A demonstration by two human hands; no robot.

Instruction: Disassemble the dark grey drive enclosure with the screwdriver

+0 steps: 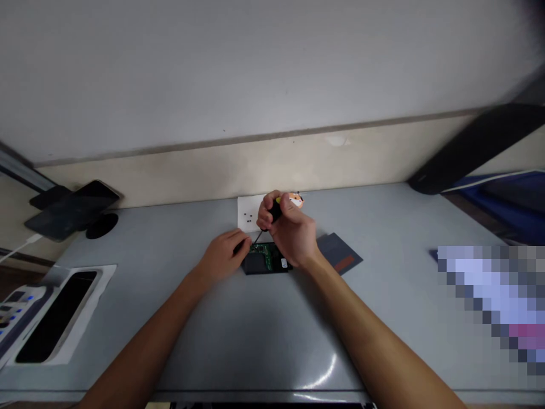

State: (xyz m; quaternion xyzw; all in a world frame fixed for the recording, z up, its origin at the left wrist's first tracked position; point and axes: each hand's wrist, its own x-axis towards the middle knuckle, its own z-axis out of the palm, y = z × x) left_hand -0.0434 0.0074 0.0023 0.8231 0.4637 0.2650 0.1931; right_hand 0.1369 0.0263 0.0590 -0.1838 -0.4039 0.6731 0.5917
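Observation:
My right hand (293,230) is closed around a screwdriver (276,210) with a black and yellow handle. Its thin shaft slants down to the upper left part of an opened electronic device (256,264), whose green circuit board shows in a dark case. At the device's upper left corner, my left hand (225,254) pinches its edge, with a dark bit showing between thumb and fingers. Just behind lies a white sheet (243,205) with several small black pieces on it, apparently screws. Partly behind my right wrist rests a flat dark grey panel (340,253) with a reddish-brown strip.
An orange cartoon figure (297,199) shows beyond my right hand. A phone (59,315) lies on white paper at left, near a dark device on a stand (74,210). A long black object (481,145) leans at right. The wall (264,165) borders the grey table (238,335).

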